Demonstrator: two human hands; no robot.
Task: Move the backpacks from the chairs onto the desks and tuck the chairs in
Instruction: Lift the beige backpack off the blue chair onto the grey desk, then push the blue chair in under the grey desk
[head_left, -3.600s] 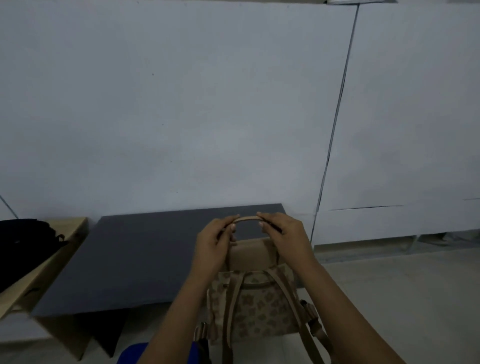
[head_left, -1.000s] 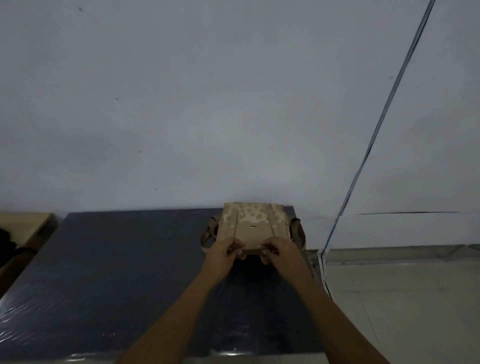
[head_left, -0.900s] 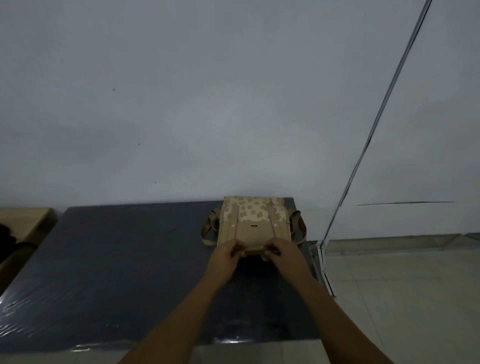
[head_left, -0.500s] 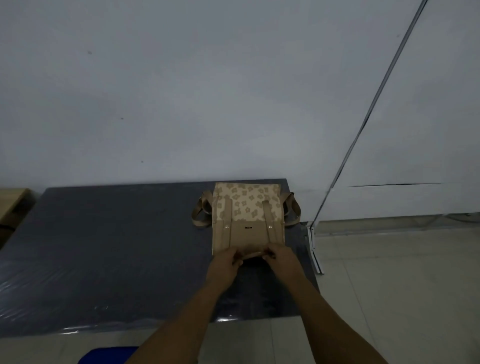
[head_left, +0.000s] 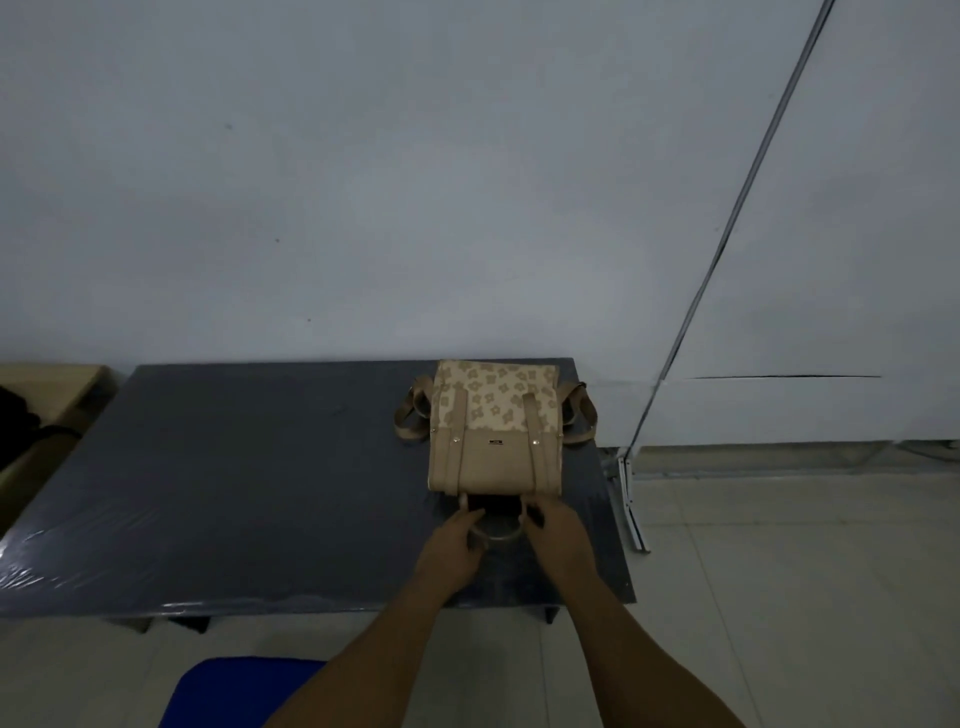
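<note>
A tan backpack (head_left: 496, 431) with a flower print lies flat on the right part of a dark grey desk (head_left: 249, 483), its straps spilling to both sides. Its top handle (head_left: 496, 535) points toward me. My left hand (head_left: 452, 545) and my right hand (head_left: 558, 535) both rest at that handle, fingers curled on its two ends. A blue chair seat (head_left: 234, 691) shows at the bottom edge, in front of the desk and apart from it.
A light wooden desk (head_left: 57, 389) stands to the left with a black bag (head_left: 15, 426) on it. A white wall runs behind both desks. A cable and a metal bracket (head_left: 628, 499) stand at the dark desk's right side. Tiled floor lies to the right.
The backpack went from hanging in both hands above the chair to lying flat on the dark desk. My view has pulled back, and the blue chair has come into sight.
</note>
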